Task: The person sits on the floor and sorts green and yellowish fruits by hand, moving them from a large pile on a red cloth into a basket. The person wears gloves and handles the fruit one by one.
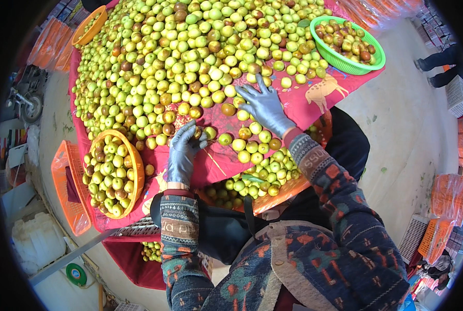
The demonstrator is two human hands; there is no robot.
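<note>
A wide heap of green and brown-blotched jujubes covers a red patterned quilted cloth. My left hand, in a silvery-grey glove, is at the heap's near edge. Its thumb and fingers curl around a brownish jujube. To the right, my right hand, gloved alike, has its fingers spread over the cloth, the fingertips among loose fruit. Below its wrist, a loose cluster of jujubes lies at the cloth's near edge. Directly under that edge, an orange basket full of jujubes rests by my lap.
An orange round basket of jujubes stands at the left, a green basket of browner ones at the far right. Another orange basket is at the far left. An orange crate sits beside the table. A person's legs show at right.
</note>
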